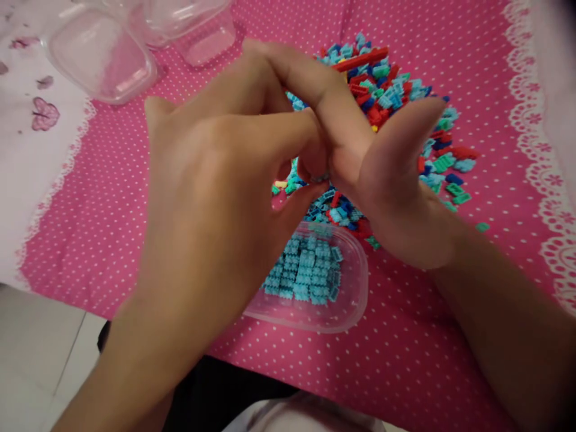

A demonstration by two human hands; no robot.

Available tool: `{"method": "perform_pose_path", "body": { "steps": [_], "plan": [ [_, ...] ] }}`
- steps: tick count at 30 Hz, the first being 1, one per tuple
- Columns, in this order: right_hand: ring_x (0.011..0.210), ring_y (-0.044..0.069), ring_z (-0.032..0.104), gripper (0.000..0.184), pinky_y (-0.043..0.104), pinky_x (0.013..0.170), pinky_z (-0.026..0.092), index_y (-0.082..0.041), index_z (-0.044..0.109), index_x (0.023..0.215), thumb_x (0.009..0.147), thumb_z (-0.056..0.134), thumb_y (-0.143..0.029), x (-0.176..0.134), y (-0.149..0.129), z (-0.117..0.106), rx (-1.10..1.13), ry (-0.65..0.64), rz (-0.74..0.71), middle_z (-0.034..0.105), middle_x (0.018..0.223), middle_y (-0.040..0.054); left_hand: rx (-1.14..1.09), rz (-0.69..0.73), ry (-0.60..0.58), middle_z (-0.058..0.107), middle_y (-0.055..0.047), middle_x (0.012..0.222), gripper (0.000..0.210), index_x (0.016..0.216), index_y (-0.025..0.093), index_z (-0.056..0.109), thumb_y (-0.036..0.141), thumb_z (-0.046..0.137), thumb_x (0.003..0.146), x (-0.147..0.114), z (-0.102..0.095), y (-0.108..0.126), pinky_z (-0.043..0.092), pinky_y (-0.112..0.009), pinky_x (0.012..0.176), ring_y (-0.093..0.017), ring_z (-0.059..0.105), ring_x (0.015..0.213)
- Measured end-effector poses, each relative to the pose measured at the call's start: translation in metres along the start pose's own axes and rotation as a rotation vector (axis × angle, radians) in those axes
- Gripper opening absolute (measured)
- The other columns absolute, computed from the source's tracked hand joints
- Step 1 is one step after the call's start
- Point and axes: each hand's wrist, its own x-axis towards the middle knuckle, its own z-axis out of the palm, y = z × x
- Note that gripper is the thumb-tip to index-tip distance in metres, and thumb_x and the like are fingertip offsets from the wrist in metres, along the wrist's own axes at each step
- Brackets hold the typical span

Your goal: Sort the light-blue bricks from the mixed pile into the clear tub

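Observation:
My left hand [211, 174] is raised over the table with its thumb and fingers bent into a pinch. A tiny pale glint shows between the fingertips, too small to name. The pinch sits against the palm side of my right hand [378, 156], whose thumb sticks out and whose fingers stretch leftward, partly behind the left hand. Below both hands stands a clear plastic container [355, 312] with light blue toy bricks [308, 270] in tight rows. My left hand hides its left part. Behind the hands lies a loose pile of small toy bricks [387, 90], red, blue, green and light blue.
A clear plastic container [103, 60] stands at the back left, with more clear plastic containers [207, 36] beside it. Stray green bricks [456, 192] lie at the pile's right edge. A pink dotted tablecloth [486, 270] with white lace borders covers the table.

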Motion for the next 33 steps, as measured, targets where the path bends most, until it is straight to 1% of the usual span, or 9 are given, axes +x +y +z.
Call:
{"method": "perform_pose_path", "body": {
  "steps": [3,6,10,12,14,19,24,30,33],
  "plan": [
    [0.137,0.018,0.054,0.057,0.029,0.107,0.054,-0.010,0.027,0.161,0.113,0.026,-0.040,-0.006,0.001,0.000,0.189,-0.064,-0.002,0.036,0.168,0.0039,-0.043,0.021,0.008,0.067,0.000,0.101,0.008,0.087,0.027,0.072,0.033,0.072,0.092,-0.007,-0.004,-0.010,0.043,-0.039,0.079,-0.021,0.064,0.097],
    [0.117,0.016,0.066,0.055,0.025,0.087,0.060,-0.021,0.045,0.149,0.099,0.064,-0.034,-0.008,0.011,-0.006,0.201,0.012,-0.086,0.040,0.165,0.0006,-0.010,-0.028,0.034,0.067,0.001,0.105,0.006,0.094,0.031,0.075,0.036,0.071,0.093,-0.017,-0.008,-0.019,0.040,-0.040,0.080,-0.021,0.062,0.094],
    [0.111,0.020,0.070,0.025,0.029,0.086,0.061,-0.025,0.067,0.113,0.091,0.076,-0.031,-0.005,0.023,-0.012,-0.017,0.071,-0.089,0.070,0.126,-0.0010,-0.007,-0.119,0.091,0.064,0.000,0.101,0.015,0.102,0.033,0.077,0.043,0.068,0.096,-0.029,-0.011,-0.027,0.038,-0.039,0.077,-0.018,0.054,0.082],
    [0.099,0.021,0.072,0.012,0.033,0.084,0.062,-0.024,0.072,0.098,0.090,0.077,-0.032,-0.003,0.024,-0.013,-0.131,0.093,-0.099,0.075,0.104,0.0008,-0.016,-0.133,0.114,0.064,0.000,0.099,0.016,0.101,0.032,0.077,0.044,0.068,0.096,-0.034,-0.011,-0.028,0.038,-0.038,0.074,-0.017,0.053,0.078],
    [0.089,0.020,0.072,0.007,0.035,0.080,0.062,-0.024,0.074,0.090,0.090,0.077,-0.030,-0.003,0.024,-0.014,-0.198,0.120,-0.100,0.075,0.093,0.0006,-0.002,-0.134,0.090,0.066,-0.001,0.098,0.019,0.101,0.030,0.078,0.046,0.068,0.096,-0.036,-0.010,-0.027,0.040,-0.038,0.073,-0.018,0.055,0.079],
    [0.082,0.016,0.070,0.002,0.032,0.078,0.060,-0.024,0.075,0.090,0.089,0.076,-0.025,-0.003,0.022,-0.014,-0.219,0.105,-0.100,0.075,0.092,-0.0015,0.042,-0.125,0.023,0.070,-0.001,0.101,0.018,0.100,0.026,0.077,0.042,0.068,0.097,-0.036,-0.004,-0.018,0.043,-0.038,0.083,-0.020,0.063,0.091],
    [0.090,0.015,0.071,0.008,0.029,0.082,0.059,-0.022,0.072,0.097,0.090,0.074,-0.023,-0.003,0.022,-0.014,-0.199,0.093,-0.103,0.073,0.101,-0.0014,0.037,-0.137,0.047,0.068,-0.003,0.111,0.019,0.103,0.030,0.076,0.044,0.066,0.098,-0.036,-0.001,-0.018,0.039,-0.041,0.073,-0.025,0.062,0.102],
    [0.097,0.020,0.072,0.014,0.033,0.088,0.061,-0.024,0.071,0.098,0.088,0.079,-0.030,-0.002,0.023,-0.015,-0.239,0.074,-0.081,0.075,0.103,-0.0011,-0.019,-0.130,0.101,0.065,-0.003,0.099,0.012,0.102,0.030,0.075,0.037,0.075,0.092,-0.039,0.002,-0.024,0.042,-0.041,0.076,-0.019,0.056,0.082],
    [0.098,0.018,0.072,0.016,0.033,0.090,0.061,-0.024,0.070,0.101,0.088,0.078,-0.028,-0.002,0.024,-0.015,-0.222,0.062,-0.094,0.074,0.105,-0.0013,0.001,-0.151,0.072,0.066,-0.002,0.100,0.012,0.102,0.032,0.075,0.040,0.073,0.093,-0.041,0.002,-0.022,0.043,-0.042,0.076,-0.022,0.060,0.088]
  ]
}}
